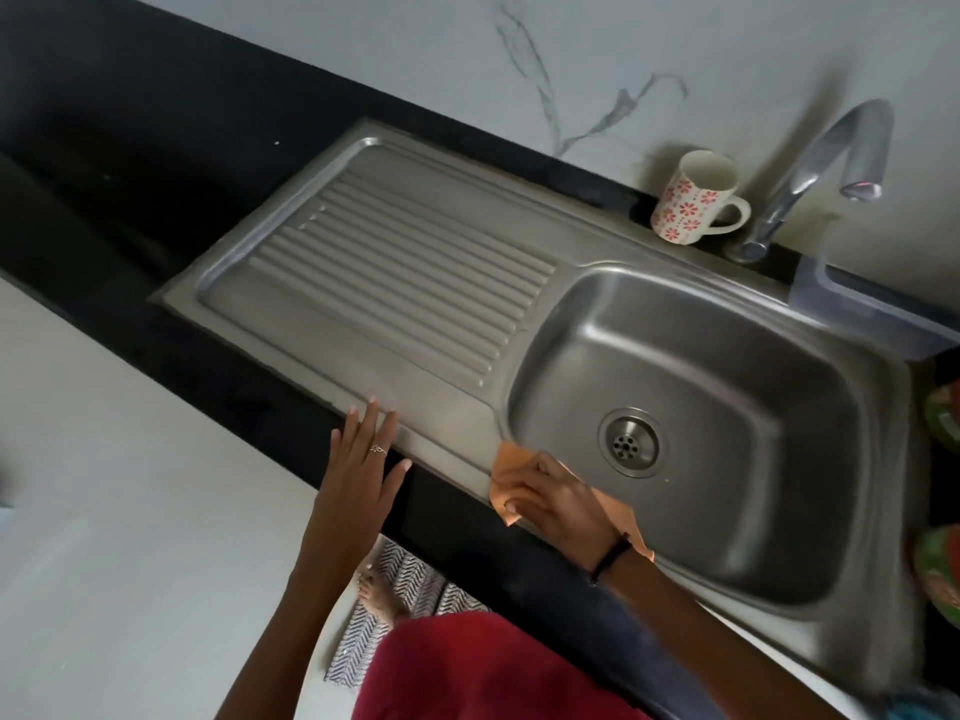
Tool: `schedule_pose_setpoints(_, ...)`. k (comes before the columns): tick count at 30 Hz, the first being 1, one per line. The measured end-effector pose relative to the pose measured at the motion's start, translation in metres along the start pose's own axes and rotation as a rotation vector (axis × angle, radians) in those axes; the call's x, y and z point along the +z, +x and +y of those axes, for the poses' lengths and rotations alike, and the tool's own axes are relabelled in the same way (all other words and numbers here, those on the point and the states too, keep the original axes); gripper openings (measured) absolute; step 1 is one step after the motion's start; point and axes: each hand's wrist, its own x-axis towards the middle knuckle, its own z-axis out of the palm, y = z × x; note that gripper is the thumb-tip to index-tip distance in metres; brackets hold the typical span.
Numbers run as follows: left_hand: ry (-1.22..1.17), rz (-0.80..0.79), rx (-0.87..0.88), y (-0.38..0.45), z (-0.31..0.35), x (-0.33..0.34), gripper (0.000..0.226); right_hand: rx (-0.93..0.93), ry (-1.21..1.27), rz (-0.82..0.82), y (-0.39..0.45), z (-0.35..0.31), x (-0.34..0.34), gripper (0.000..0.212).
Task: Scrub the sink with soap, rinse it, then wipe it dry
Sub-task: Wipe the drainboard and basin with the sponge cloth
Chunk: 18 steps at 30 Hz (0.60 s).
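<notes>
A stainless steel sink [691, 350] with a ribbed drainboard [395, 283] is set into a black counter. The basin holds a round drain [629, 442] and looks bare. My right hand [550, 498] grips an orange cloth [506, 459] and presses it on the sink's near rim, at the basin's front left corner. My left hand [358, 465] lies flat with straight fingers on the drainboard's near edge, holding nothing. A chrome tap [821, 174] arches over the basin's far side; no water shows.
A white mug [693, 200] with red flowers stands on the back rim beside the tap. A clear plastic container [862, 309] sits behind the basin at right. Green and red dishes [943, 423] lie at the right edge. A patterned mat [395, 589] covers the floor below.
</notes>
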Motion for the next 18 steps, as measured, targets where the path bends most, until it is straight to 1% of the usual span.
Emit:
schedule_pose_setpoints(4, 0.037, 0.046, -0.014, 0.006, -0.03, -0.008, 0.077, -0.014, 0.016, 0.021, 0.037, -0.027, 0.02, 0.022)
schedule_pose_setpoints(7, 0.042, 0.057, -0.052, 0.011, -0.055, -0.018, 0.073, -0.011, 0.0, 0.028, 0.065, -0.046, 0.031, 0.021)
schedule_pose_setpoints(9, 0.043, 0.071, -0.046, 0.012, -0.074, -0.023, 0.07, 0.004, -0.014, 0.024, 0.082, -0.059, 0.041, 0.021)
schedule_pose_setpoints(18, 0.074, 0.085, -0.016, 0.035, -0.149, -0.048, 0.067, 0.075, -0.096, 0.105, 0.156, -0.113, 0.08, 0.019)
